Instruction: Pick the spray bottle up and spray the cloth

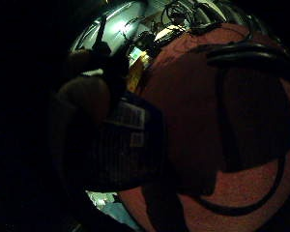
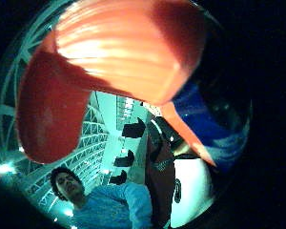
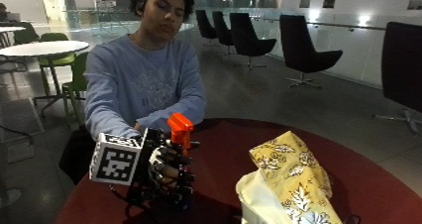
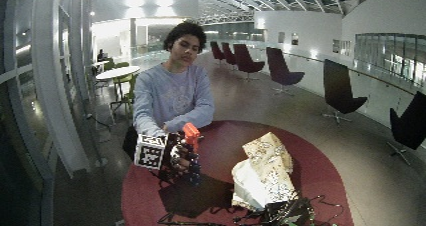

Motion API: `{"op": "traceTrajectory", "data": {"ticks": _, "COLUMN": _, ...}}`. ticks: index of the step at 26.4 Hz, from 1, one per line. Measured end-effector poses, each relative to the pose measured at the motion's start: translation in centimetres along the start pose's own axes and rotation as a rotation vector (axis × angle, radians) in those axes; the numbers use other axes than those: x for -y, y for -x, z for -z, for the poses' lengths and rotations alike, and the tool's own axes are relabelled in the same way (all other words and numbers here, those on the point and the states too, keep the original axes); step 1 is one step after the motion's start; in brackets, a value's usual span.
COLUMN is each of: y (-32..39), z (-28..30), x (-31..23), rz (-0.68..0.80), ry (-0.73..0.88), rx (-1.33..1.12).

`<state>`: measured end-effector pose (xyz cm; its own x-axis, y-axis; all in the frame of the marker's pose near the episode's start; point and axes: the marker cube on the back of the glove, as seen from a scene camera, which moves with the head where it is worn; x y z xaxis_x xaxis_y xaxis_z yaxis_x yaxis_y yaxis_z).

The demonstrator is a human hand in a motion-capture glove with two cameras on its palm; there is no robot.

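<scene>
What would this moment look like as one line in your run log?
stage: bottle in grip | right hand: holds spray bottle upright | cloth: heaped on table, beside, apart | spraying: not seen

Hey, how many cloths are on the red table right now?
1: a yellow floral cloth bunched in a heap on the table, apart from the spray bottle. Its pale underside shows; anything beneath is hidden.

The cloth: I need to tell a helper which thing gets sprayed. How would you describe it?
On the round dark red table in front of the seated person, look beside the gloved right hand gripping the orange-topped spray bottle. The cloth is the crumpled heap there, yellow with a white floral print.
</scene>
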<state>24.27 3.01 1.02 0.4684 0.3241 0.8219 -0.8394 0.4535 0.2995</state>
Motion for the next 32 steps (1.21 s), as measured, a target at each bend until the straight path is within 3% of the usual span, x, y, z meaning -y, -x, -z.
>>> {"op": "traceTrajectory", "data": {"ticks": 9, "y": 0.8, "z": -0.1, "x": 0.4, "rz": 0.058, "ry": 0.012, "rx": 0.024}}
{"op": "traceTrajectory", "data": {"ticks": 18, "y": 5.0, "z": -0.9, "x": 1.0, "rz": 0.096, "ry": 0.295, "rx": 0.050}}
{"op": "traceTrajectory", "data": {"ticks": 25, "y": 8.4, "z": -2.7, "x": 2.1, "rz": 0.025, "ry": 0.541, "rx": 0.029}}
{"op": "traceTrajectory", "data": {"ticks": 32, "y": 10.1, "z": -4.2, "x": 3.0, "rz": -0.014, "ry": 0.632, "rx": 0.002}}
